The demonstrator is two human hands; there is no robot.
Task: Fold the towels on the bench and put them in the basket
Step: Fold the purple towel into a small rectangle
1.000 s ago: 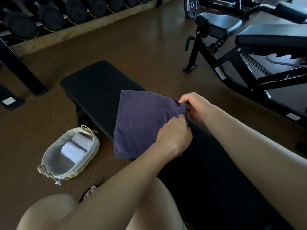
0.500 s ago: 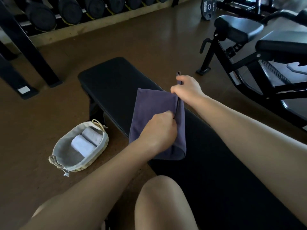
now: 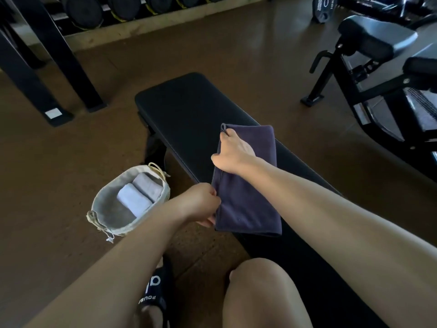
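**Purple towel folded lengthwise on bench**

Purple towel [image 3: 248, 200] lying on black bench [image 3: 189, 110], folded into a long strip, near end overhanging the bench's left edge. Right hand [image 3: 233, 155] flat on the towel's left edge, fingers extended, fingertip at the far left corner. Left hand [image 3: 201, 204] curled, pinching the towel's near left edge. Woven basket [image 3: 104, 209] on floor left of bench, holding two rolled pale towels [image 3: 139, 197] side by side. Black slide sandal [image 3: 153, 294] on foot below the left forearm.
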